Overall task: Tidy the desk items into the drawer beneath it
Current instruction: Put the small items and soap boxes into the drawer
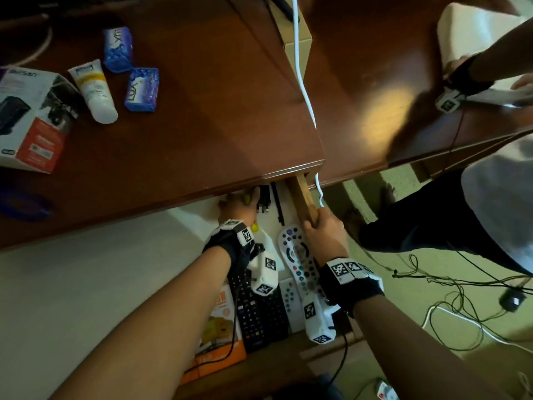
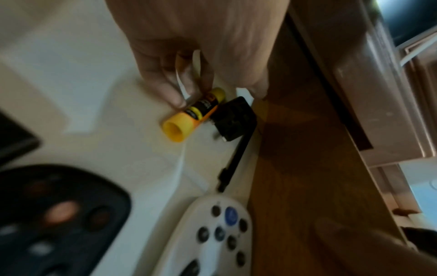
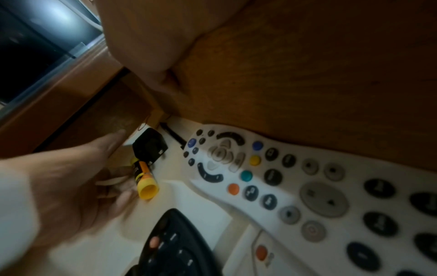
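The left hand (image 1: 239, 207) is reaching into the open drawer (image 1: 304, 202) under the desk (image 1: 202, 116), its fingers (image 2: 165, 89) curling around a small glue stick (image 2: 192, 114). The stick is showing a yellow cap at each end and an orange and black label round its middle; it is lying tilted, low over the drawer's white floor, just beside a black adapter (image 2: 234, 119) with a black cable trailing from it. Whether the stick is touching the floor is hard to tell. A thin white strip is also sitting between the fingers.

The right hand (image 1: 323, 232) is gripping the top edge of the drawer's wooden side wall, fingers wrapping over it.

Inside the drawer, 1 white remote (image 3: 272, 179) with many coloured buttons is lying along the wooden wall, and 1 black remote (image 1: 251, 310) is lying next to it, closer to the person. An orange box (image 1: 219, 342) is sitting at the near left of the drawer.

On the desk, well apart from the drawer, 2 blue soap bars (image 1: 141, 89) are lying near 1 white tube (image 1: 93, 90) with a yellow band, and a printed box (image 1: 31, 116) is standing at the left edge. A white cable (image 1: 302, 76) is running down across the desk edge.
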A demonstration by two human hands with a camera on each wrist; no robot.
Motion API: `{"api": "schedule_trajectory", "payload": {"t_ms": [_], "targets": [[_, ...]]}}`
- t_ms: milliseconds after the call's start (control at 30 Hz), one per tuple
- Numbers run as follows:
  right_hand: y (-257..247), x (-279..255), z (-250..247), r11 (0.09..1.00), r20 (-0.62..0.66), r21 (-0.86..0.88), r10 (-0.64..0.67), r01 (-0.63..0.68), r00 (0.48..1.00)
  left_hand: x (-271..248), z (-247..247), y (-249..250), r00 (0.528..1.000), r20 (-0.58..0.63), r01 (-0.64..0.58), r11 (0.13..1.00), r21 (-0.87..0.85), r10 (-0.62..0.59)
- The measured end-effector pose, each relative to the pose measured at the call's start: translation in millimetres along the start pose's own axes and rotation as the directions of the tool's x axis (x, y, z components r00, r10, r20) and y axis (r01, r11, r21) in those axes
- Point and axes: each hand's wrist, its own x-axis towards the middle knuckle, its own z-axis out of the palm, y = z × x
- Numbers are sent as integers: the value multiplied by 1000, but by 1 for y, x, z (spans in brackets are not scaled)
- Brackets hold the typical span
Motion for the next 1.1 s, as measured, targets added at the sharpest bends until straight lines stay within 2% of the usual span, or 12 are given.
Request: {"api": "schedule_trajectory", "payload": {"t_ms": [133, 333, 500, 700, 800, 1100], "targets": [[0, 1, 1, 1000, 1, -9, 6, -6, 1000, 2, 3, 6, 999, -9, 33, 999, -34, -33], [0, 2, 1, 999, -18, -34, -5, 4, 1000, 0, 22, 8, 1000, -4, -9, 987, -162, 8], [0, 3, 3, 999, -22, -37, -10, 9, 1000, 0, 29, 19, 999, 31, -22, 992, -124, 26], [0, 5, 5, 999, -21, -39, 5, -5, 1000, -5, 30, 18, 1000, 20, -3, 987, -162, 7], [0, 6, 5, 999, -7, -46, 18, -18, 1000, -14, 36, 13, 995, 85, -35, 978, -206, 54], [-2, 2, 0, 999, 2, -45, -14, 14, 1000, -46, 18, 9, 987, 91, -113, 971, -211, 134]]}}
